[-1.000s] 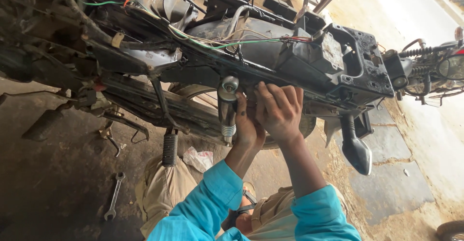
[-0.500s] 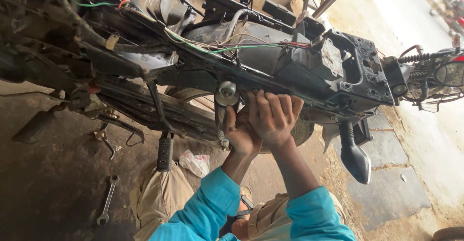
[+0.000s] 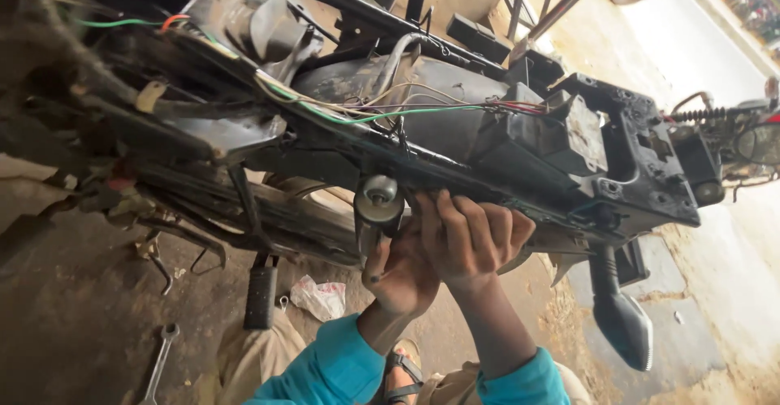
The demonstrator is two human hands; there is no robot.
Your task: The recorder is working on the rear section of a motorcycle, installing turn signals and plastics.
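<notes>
A stripped motorcycle frame (image 3: 487,141) crosses the view, with bare wires (image 3: 382,112) running along it. A shock absorber's round top mount (image 3: 379,200) sits at the frame's lower rail. My left hand (image 3: 398,271) is wrapped around the shock absorber body just below that mount. My right hand (image 3: 471,238) lies over it and presses on the frame rail, fingers curled upward. Both arms wear turquoise sleeves (image 3: 333,368). What the fingers grip underneath is hidden.
A wrench (image 3: 158,360) lies on the dirty concrete floor at lower left. A footpeg (image 3: 262,295) hangs down beside a crumpled white wrapper (image 3: 318,298). A turn signal (image 3: 621,320) hangs at right. Another motorcycle part (image 3: 731,145) stands at far right.
The view has drifted so the frame sits lower. My hands have shifted slightly up and closer against the shock absorber mount; less of the shock body shows.
</notes>
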